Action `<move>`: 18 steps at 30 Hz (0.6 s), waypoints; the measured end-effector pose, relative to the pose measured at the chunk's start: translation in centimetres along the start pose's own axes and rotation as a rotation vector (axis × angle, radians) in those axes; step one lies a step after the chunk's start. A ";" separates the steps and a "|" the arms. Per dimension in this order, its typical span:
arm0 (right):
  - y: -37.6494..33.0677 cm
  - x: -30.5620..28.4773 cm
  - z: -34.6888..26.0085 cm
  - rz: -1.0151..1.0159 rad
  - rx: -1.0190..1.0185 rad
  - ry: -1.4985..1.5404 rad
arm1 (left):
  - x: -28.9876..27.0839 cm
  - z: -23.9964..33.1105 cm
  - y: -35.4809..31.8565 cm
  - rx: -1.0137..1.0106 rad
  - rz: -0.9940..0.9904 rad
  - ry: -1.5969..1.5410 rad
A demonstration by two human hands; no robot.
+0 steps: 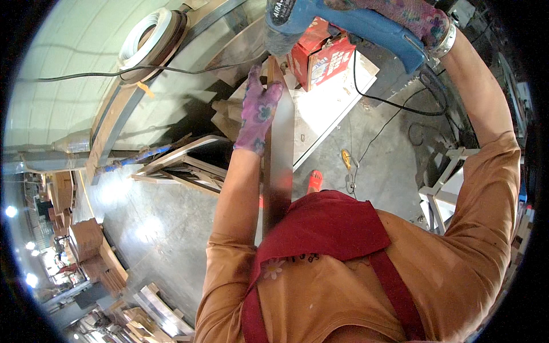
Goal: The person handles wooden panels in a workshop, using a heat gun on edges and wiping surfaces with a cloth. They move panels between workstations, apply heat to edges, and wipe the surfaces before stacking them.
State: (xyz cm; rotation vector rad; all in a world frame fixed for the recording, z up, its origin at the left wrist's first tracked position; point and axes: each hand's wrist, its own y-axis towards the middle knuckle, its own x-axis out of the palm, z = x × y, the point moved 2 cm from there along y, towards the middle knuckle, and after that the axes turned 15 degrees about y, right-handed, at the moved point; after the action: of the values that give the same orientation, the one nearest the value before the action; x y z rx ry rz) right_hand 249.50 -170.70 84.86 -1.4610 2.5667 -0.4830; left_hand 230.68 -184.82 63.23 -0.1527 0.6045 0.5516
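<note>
My left hand [258, 117], in a purple flowered glove, grips the edge of a long narrow board [280, 137], with the thumb near its top face. The board runs from the far side back toward my red apron [326, 231]. At the upper right, my right hand [414, 23], in a matching glove, is wrapped round the handle of a blue heat gun [343, 23]. The gun's dark nozzle end [281, 41] hangs over the board's far end, beyond my left fingers. Part of the gun is cut off by the frame's top.
A red carton [326, 60] stands on a white panel [331, 108] right of the board. Rolls of edge banding [146, 40] lie at the upper left. Black cords [394, 106] trail at the right. Wooden frames [189, 160] lean at the left; a yellow tool [346, 159] lies on the floor.
</note>
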 end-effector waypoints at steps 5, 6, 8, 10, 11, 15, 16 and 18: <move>-0.2 0.0 -0.3 0.019 -0.069 -0.022 | 0.2 0.0 0.0 0.088 0.074 0.044; 0.0 -0.2 -0.2 0.022 -0.045 -0.004 | 0.5 -0.4 0.4 0.095 0.080 0.043; 0.0 0.0 -0.6 -0.001 -0.021 -0.121 | 0.8 -1.3 0.6 0.095 0.082 0.064; 0.2 0.4 -1.6 -0.052 -0.018 -0.382 | 0.6 -1.2 0.6 0.080 0.067 0.112; 0.3 0.3 -1.6 -0.077 -0.039 -0.367 | 0.8 -1.6 0.7 0.073 0.060 0.059; 0.4 -0.3 -1.2 -0.163 -0.120 -0.313 | 1.1 -2.0 0.7 0.071 0.036 -0.037; 0.5 -0.4 -1.0 -0.185 -0.140 -0.299 | 1.0 -1.8 0.7 0.074 0.031 -0.029; 0.9 -0.8 -0.9 -0.181 -0.154 -0.302 | 1.0 -1.5 0.7 0.068 0.014 -0.037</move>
State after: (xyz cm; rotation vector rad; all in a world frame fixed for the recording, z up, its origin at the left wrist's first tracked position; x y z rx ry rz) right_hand 248.94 -169.40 85.39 -1.6801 2.2905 -0.0750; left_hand 230.23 -184.27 61.41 -0.0745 0.5879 0.5454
